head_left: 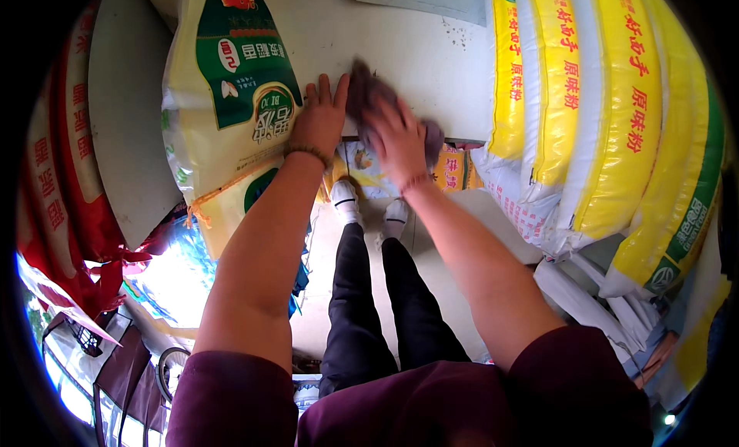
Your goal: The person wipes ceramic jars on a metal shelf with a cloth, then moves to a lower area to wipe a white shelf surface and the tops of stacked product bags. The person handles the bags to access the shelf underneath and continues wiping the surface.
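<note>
My right hand (395, 136) lies over a bunched greyish-purple cloth (364, 92) and presses it onto a white tabletop (323, 34). Both the hand and the cloth are a little blurred. Fingers apart and holding nothing, my left hand (321, 120) is at the right edge of a large green-and-cream printed sack (231, 123). Its palm side is hidden, so I cannot tell whether it leans on the sack or on the tabletop.
Stacked yellow printed sacks (612, 118) rise on the right, red-and-white sacks (63, 158) on the left. A grey panel (135, 112) stands beside the red ones. Below the tabletop's front edge is a printed carton (456, 168). A bicycle wheel (171, 373) shows at lower left.
</note>
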The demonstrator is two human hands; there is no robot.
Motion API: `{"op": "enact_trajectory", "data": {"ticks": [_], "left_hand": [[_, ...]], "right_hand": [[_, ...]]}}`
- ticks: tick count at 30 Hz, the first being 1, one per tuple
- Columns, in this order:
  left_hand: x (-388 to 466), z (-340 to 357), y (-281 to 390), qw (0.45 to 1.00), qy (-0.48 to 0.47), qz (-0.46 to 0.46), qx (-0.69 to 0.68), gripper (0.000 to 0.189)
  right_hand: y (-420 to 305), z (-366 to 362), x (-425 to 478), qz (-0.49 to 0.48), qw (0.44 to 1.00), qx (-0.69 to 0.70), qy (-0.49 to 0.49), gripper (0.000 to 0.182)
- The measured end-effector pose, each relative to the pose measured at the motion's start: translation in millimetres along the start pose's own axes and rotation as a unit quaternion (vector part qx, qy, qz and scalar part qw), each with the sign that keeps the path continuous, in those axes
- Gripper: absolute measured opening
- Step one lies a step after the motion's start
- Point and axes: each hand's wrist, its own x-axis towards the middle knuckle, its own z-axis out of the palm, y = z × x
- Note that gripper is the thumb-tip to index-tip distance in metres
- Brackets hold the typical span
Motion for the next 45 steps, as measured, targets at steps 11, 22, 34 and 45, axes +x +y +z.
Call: {"op": "enact_trajectory", "data": {"ticks": [11,22,34,45], "left_hand": [[-0.4,-19.5,0.4,0.998,-0.039,-0.003,-0.039,0.105],[-1.1,-22.9,-0.3,0.996,-0.066,0.007,-0.056,0.106],[-0.5,-26.4,-2.0,0.998,-0.06,0.002,-0.035,0.104],[-3.2,-19.7,-4.0,0.997,-0.061,0.019,-0.04,0.098]], "right_hand": [[-51.4,-40.9,-69.5,-0.036,0.996,-0.012,-0.08,0.045],[13.8,-17.6,-60.1,0.058,0.973,-0.172,-0.143,0.043],[-0.6,-22.5,-38.8,-0.106,0.987,-0.097,-0.072,0.04],[52.4,-44.0,-69.8,0.018,0.997,-0.051,-0.057,0.047]]}}
